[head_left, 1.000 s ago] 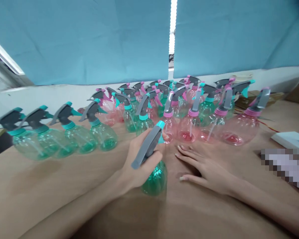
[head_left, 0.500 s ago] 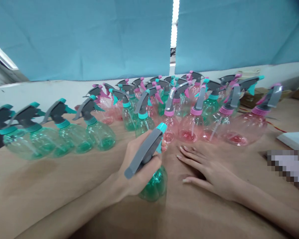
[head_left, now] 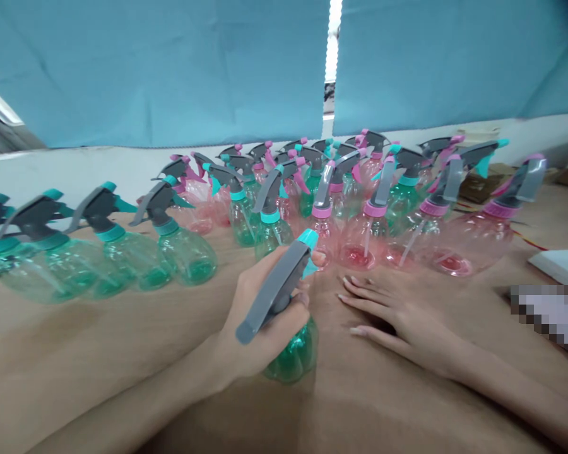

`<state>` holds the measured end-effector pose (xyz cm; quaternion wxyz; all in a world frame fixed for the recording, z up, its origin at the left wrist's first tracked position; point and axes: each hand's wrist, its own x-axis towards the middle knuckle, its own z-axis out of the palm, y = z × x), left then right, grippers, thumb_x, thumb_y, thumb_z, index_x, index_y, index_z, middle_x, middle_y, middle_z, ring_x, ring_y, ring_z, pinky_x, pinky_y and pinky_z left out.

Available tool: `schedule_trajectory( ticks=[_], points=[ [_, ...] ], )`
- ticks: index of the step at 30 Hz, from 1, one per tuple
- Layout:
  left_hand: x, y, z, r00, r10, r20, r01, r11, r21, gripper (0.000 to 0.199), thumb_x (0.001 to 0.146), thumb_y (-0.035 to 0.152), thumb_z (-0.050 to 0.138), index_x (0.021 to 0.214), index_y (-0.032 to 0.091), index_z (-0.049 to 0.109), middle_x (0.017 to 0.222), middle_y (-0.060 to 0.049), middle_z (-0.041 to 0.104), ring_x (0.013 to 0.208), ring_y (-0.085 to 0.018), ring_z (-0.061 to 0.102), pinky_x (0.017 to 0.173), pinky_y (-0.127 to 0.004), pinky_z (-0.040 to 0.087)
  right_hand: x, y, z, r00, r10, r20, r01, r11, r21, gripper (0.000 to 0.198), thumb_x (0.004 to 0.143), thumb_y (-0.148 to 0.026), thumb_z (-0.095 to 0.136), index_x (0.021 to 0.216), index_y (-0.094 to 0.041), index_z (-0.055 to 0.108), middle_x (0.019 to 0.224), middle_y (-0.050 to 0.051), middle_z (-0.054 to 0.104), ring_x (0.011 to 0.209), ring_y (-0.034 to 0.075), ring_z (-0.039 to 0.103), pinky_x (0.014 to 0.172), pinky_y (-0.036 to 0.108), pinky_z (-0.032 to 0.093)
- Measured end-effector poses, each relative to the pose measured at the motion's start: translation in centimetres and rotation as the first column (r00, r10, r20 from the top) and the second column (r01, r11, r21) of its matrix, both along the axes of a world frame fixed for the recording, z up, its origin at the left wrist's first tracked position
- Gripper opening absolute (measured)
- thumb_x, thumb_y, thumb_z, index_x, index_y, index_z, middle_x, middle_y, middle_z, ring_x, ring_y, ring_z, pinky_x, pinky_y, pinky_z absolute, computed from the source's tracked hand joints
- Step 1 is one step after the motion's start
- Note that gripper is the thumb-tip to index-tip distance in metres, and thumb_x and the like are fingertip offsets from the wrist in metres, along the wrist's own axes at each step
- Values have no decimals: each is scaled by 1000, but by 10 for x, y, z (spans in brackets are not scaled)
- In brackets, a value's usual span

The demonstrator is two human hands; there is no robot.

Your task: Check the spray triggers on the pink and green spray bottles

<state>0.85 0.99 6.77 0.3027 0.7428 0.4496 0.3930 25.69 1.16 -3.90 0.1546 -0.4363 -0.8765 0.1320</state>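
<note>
My left hand (head_left: 260, 315) is closed around the neck of a green spray bottle (head_left: 293, 356) that stands on the brown table. The bottle's grey spray head, with a turquoise nozzle and trigger, rises above my fingers and its nozzle points away from me. My fingers hide the bottle's collar. To the right of this bottle, my right hand (head_left: 397, 321) lies on the tabletop with its fingers stretched out, holding nothing. Just beyond my right fingertips stands a pink spray bottle (head_left: 357, 243) with a grey head.
Several green spray bottles (head_left: 187, 255) stand in a row at the left. A dense group of pink and green ones fills the back middle and right. At the right edge lie a white box (head_left: 561, 265) and a blurred-out object (head_left: 553, 318). A blue curtain (head_left: 170, 69) hangs behind.
The view has shifted slightly, so the left row of bottles appears a little further left. Both hands keep nearly the same place, the left still around the spray bottle.
</note>
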Motion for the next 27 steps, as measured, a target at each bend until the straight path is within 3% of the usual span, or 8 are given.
schedule_trajectory(
  ticks=[4,8,19,27],
  points=[
    [1,-1,2,1000,-16,15,16,1000,-1,22,68,26,48,87,27,59,62,3,47,54,-17,44,54,-31,43,1,0,-1,1000,-9,-6,9,1000,-1,55,93,-51,50,143,-28,44,152,5,39,140,28,34,113,54,31],
    [1,-2,3,999,-38,29,38,999,-4,32,68,22,48,96,26,62,62,4,41,54,-16,40,55,-29,42,0,0,-1,1000,-1,1,1,1000,8,54,94,-51,49,142,-27,45,151,5,39,140,28,34,113,54,31],
    [0,1,0,999,-30,43,31,1000,-4,30,71,25,51,98,27,64,64,3,53,55,-18,50,55,-32,47,-1,-1,2,998,-11,54,11,1000,-5,55,95,-53,44,142,-25,46,153,5,37,141,27,32,114,54,28],
    [0,-3,4,999,16,-35,-17,999,-36,21,69,29,48,88,28,57,63,3,50,55,-18,48,56,-32,47,0,-1,0,997,-8,82,8,1000,9,56,96,-54,42,144,-25,42,154,4,34,142,26,31,115,53,27]
  ],
)
